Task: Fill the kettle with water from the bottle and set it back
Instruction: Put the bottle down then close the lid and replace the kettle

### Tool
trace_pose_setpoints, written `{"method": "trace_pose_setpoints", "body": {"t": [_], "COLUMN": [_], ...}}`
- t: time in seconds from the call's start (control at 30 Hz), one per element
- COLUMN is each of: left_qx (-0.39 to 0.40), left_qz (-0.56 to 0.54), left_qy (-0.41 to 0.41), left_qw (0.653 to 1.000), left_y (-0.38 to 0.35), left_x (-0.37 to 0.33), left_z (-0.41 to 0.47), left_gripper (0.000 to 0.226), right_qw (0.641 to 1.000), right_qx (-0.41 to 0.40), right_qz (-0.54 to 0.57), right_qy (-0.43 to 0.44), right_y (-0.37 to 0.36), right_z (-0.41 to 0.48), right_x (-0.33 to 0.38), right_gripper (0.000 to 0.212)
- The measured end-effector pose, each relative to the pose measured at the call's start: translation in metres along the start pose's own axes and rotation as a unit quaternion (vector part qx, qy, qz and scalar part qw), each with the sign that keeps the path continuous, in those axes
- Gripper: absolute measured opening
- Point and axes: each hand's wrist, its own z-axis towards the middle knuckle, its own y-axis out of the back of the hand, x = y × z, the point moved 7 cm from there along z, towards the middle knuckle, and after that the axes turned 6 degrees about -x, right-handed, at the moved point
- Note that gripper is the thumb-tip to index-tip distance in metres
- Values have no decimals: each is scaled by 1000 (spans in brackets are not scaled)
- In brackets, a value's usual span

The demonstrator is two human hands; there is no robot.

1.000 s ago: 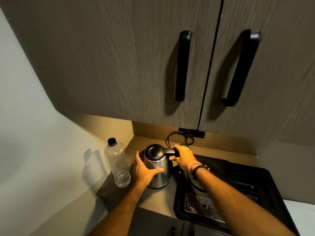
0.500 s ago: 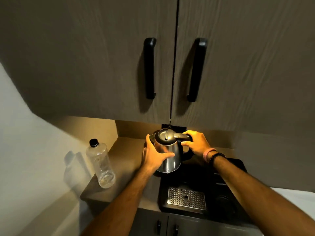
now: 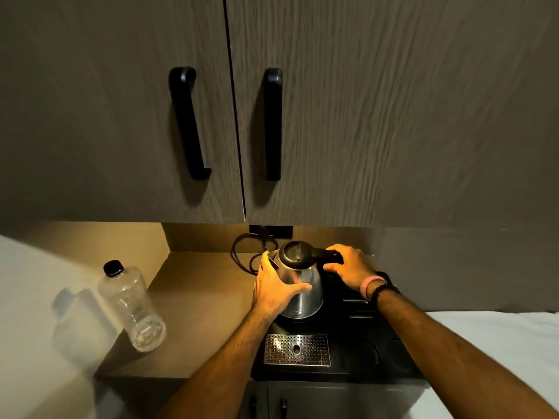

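Two wood-grain grey-brown wall cupboard doors [image 3: 363,110] with long black bar handles [image 3: 273,124] fill the upper half of the view. Below them lies the beige worktop [image 3: 193,297], lit warmly from under the cupboards. At five o'clock on the worktop sits a black plastic tray [image 3: 348,358] with a perforated metal drip grate [image 3: 297,349] set into its near edge.

The rounded stainless-steel kettle with a black lid and black handle [image 3: 299,285] stands upright at the twelve o'clock end of the tray; whether its bottom is seated on a base cannot be told. The person's left hand [image 3: 275,290] is cupped against the kettle's steel body from nine o'clock, thumb stretched across the front. The right hand [image 3: 351,264] is clenched around the black handle at three o'clock, with a pink band and a dark beaded bracelet [image 3: 378,288] on the wrist.

The clear plastic bottle with a black screw cap [image 3: 131,306] stands capped at eight o'clock from the kettle, well apart from it, and looks almost empty. A black power cord [image 3: 245,252] loops at eleven o'clock of the kettle, just behind it.
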Motion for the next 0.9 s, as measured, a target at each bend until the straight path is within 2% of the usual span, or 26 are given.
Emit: {"method": "trace_pose_setpoints", "body": {"t": [0.13,0.27,0.37,0.53,0.77,0.9], "left_qx": [2,10,-5,-40,-56,-59], "left_qz": [2,23,52,120,194,237], "left_qy": [1,-5,-26,-87,-140,-143], "left_qw": [1000,1000,998,988,969,959], "left_y": [0,0,7,22,37,44], "left_x": [-1,-2,-4,-18,-34,-34], "left_z": [1,-7,-12,-17,-21,-25], "left_gripper": [139,148,150,136,120,114], "right_qw": [1000,999,987,966,984,985], "right_qx": [-10,-48,-115,-118,-92,-122], "right_qz": [13,-16,-87,-200,-145,-122], "right_qy": [4,8,66,112,49,26], "right_y": [2,4,6,-1,-9,-5], "right_z": [0,-16,-39,-54,-53,-50], "right_x": [-1,-5,-8,-6,-2,5], "right_gripper": [35,52,55,63,77,70]}}
